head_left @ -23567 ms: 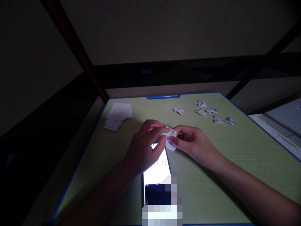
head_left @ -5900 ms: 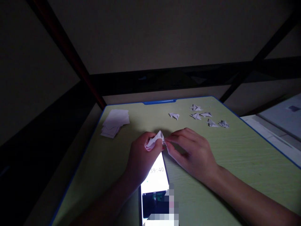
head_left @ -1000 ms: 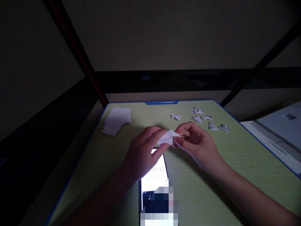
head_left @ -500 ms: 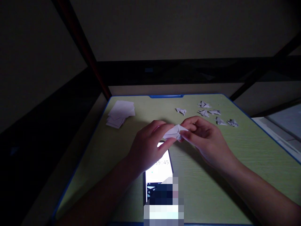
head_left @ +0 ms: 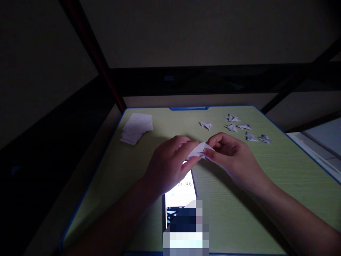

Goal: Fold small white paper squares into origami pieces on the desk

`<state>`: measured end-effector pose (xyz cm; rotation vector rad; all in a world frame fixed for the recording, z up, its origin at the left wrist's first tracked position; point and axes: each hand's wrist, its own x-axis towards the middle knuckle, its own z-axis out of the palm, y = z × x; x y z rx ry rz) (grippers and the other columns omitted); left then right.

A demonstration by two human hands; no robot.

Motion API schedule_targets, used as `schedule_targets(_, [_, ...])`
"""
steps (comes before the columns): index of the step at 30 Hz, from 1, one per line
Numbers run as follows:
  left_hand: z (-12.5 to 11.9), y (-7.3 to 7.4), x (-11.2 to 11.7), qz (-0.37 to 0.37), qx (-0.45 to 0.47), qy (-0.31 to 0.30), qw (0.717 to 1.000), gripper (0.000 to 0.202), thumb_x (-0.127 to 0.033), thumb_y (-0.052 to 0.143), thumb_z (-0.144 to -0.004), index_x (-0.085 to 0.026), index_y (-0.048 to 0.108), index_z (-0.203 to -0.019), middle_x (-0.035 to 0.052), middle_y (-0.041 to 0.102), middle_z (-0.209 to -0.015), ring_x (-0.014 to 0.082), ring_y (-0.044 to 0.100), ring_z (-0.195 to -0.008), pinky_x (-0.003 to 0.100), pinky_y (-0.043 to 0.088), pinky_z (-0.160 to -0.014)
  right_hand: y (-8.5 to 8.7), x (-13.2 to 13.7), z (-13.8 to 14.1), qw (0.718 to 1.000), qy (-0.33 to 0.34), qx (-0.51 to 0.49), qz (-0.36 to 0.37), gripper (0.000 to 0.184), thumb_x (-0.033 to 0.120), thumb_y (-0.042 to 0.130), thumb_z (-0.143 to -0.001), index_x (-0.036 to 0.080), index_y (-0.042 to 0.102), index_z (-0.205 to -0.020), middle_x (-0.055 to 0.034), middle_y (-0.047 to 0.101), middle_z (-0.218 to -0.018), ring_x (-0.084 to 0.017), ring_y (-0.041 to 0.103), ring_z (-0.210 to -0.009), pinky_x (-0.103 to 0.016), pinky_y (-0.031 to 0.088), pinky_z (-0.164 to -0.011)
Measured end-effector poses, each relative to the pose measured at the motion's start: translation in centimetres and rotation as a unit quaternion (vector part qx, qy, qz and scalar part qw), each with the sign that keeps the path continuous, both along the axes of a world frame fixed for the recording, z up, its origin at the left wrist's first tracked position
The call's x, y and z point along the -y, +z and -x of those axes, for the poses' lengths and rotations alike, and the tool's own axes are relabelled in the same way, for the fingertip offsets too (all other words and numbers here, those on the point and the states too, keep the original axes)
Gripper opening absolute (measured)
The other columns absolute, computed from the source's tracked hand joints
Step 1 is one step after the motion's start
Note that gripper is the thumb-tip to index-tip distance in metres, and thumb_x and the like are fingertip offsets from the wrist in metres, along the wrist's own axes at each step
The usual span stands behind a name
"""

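A small folded piece of white paper (head_left: 197, 150) is held up between both hands, above the middle of the table. My left hand (head_left: 172, 161) pinches its left side, fingers over the top and thumb below. At its right end, my right hand (head_left: 230, 154) grips the paper between thumb and curled fingers. Part of the paper is hidden behind the fingers. Just beyond the hands lies a small folded paper figure (head_left: 205, 125) with pointed ends.
Several more folded paper figures (head_left: 243, 126) lie at the back right of the green table (head_left: 266, 199). A stack of paper sheets (head_left: 138, 122) rests at the back left. A lit phone (head_left: 181, 193) showing a timer lies below my hands, partly blurred out.
The folded paper has tilted slightly, and its creases show differently between my fingers. Both hands keep their hold and have barely moved.
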<state>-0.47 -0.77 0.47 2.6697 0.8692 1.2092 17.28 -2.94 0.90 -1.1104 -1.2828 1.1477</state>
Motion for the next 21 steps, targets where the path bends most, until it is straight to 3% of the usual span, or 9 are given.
schedule_targets(6, [0.16, 0.68, 0.01, -0.05, -0.048, 0.015, 0.998, 0.022, -0.023, 0.057, -0.085, -0.014, 0.055, -0.104, 0.0072, 0.061, -0.098, 0.0176, 0.06, -0.085, 0.031, 0.05, -0.075, 0.16, 0.29, 0.46, 0.999, -0.003, -0.021, -0.034, 0.017, 0.012, 0.064, -0.072, 0.02, 0.049, -0.069, 0.005, 0.05, -0.059, -0.008, 0.043, -0.053, -0.021, 0.033, -0.047])
schedule_targets(15, [0.14, 0.53, 0.06, -0.024, -0.042, 0.004, 0.999, 0.022, -0.026, 0.058, -0.084, -0.013, 0.056, -0.101, 0.0071, 0.062, -0.097, 0.0195, 0.058, -0.087, 0.034, 0.048, -0.077, 0.18, 0.58, 0.51, 0.999, 0.002, 0.013, -0.045, 0.02, 0.014, 0.066, -0.072, 0.02, 0.047, -0.069, 0.0046, 0.048, -0.062, -0.008, 0.043, -0.055, -0.022, 0.033, -0.048])
schedule_targets(21, [-0.07, 0.27, 0.26, 0.043, 0.018, -0.034, 0.998, 0.024, -0.027, 0.058, -0.083, -0.011, 0.057, -0.101, 0.0084, 0.061, -0.095, 0.0174, 0.057, -0.086, 0.032, 0.049, -0.074, 0.37, 0.6, 0.54, 0.998, -0.004, 0.037, -0.056, 0.02, 0.014, 0.068, -0.069, 0.02, 0.049, -0.069, 0.0047, 0.048, -0.062, -0.008, 0.044, -0.055, -0.022, 0.035, -0.048])
